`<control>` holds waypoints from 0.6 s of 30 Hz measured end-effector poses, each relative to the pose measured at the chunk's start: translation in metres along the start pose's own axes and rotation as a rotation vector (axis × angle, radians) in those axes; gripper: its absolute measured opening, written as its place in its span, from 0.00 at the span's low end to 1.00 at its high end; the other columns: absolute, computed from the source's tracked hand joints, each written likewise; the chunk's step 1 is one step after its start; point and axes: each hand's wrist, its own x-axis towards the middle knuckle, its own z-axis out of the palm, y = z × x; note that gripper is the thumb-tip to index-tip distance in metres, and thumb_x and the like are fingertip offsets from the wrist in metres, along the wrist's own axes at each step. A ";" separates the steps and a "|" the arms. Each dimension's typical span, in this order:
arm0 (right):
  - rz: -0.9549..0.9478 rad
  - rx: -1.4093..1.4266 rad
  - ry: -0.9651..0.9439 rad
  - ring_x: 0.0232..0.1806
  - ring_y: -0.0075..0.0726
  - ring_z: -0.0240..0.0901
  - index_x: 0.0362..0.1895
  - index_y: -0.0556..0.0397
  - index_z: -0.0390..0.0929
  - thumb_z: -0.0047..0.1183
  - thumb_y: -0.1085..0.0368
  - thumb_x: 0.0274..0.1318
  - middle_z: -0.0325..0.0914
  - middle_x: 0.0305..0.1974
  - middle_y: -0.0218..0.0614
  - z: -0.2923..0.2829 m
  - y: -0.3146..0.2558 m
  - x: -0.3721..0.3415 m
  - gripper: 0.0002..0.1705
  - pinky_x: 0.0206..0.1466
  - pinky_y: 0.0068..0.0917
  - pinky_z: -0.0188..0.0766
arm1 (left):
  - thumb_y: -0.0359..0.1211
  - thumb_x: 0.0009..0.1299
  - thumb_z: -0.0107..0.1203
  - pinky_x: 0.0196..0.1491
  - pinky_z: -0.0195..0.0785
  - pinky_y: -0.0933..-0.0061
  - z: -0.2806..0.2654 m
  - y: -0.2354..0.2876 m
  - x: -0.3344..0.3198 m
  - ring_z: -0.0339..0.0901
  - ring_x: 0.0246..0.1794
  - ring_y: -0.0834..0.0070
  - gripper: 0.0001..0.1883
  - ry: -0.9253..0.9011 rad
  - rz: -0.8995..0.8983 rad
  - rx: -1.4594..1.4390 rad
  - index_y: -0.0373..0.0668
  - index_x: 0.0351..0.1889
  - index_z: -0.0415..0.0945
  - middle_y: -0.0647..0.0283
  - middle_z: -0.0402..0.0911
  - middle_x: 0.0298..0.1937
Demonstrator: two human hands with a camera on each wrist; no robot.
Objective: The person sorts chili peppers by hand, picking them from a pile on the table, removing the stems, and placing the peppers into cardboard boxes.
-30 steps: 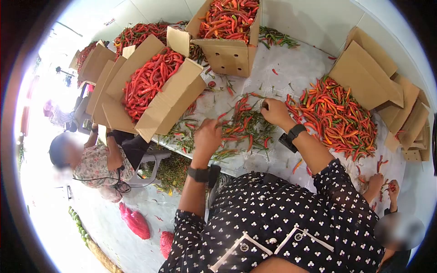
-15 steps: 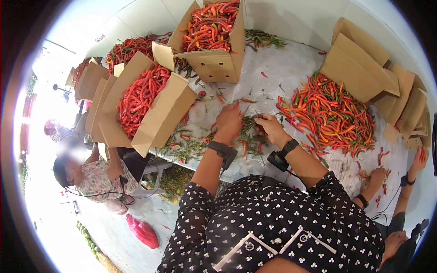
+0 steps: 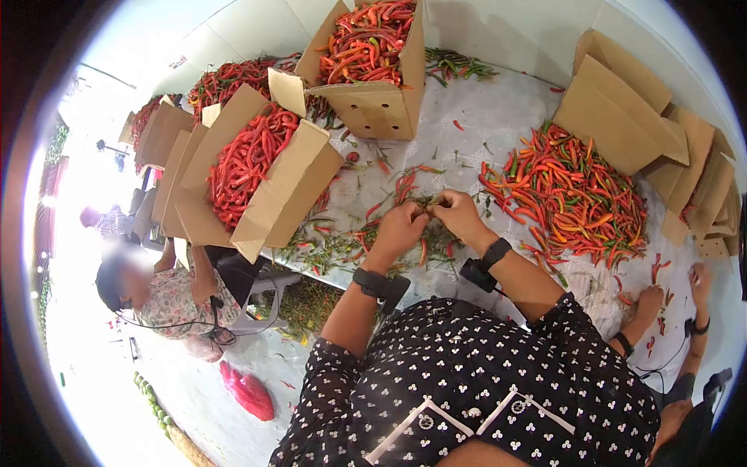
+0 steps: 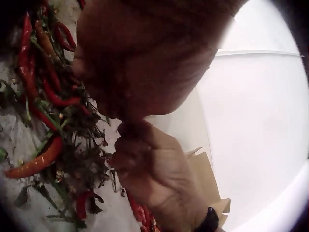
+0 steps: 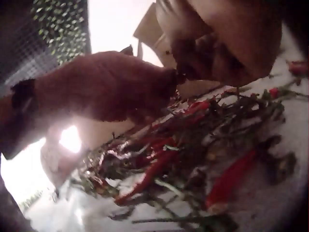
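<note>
Over a loose heap of red chili peppers and green stems (image 3: 334, 251), my two hands meet at the fingertips. My left hand (image 3: 401, 227) has curled fingers, with index and thumb drawn together. My right hand (image 3: 462, 216) comes in from the other side, its thumb and fingers pinched against the left fingertips. In the left wrist view the right hand (image 4: 154, 166) touches the left hand (image 4: 145, 58) from below. The small thing pinched between them is hidden by the fingers; I cannot tell its kind. Red chili peppers (image 5: 231, 179) lie among stems under the hands.
A large chili pile (image 3: 576, 194) lies to the right, near folded cardboard boxes (image 3: 622, 109). One open box (image 3: 292, 194) of red chilies stands left, another box (image 3: 373, 117) behind. Other people sit left and right; one person's hand (image 3: 647, 303) rests on the table.
My left hand, which held a red chili at first, reached over the heap and then drew back to meet my right hand. The right hand stays near the same spot.
</note>
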 end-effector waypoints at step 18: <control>0.613 0.935 -0.051 0.15 0.26 0.63 0.29 0.48 0.67 0.45 0.56 0.55 0.66 0.19 0.27 -0.003 -0.002 -0.005 0.10 0.13 0.22 0.53 | 0.35 0.58 0.50 0.36 0.66 0.61 -0.006 -0.023 0.040 0.72 0.33 0.53 0.10 0.235 0.050 0.118 0.39 0.32 0.74 0.51 0.75 0.33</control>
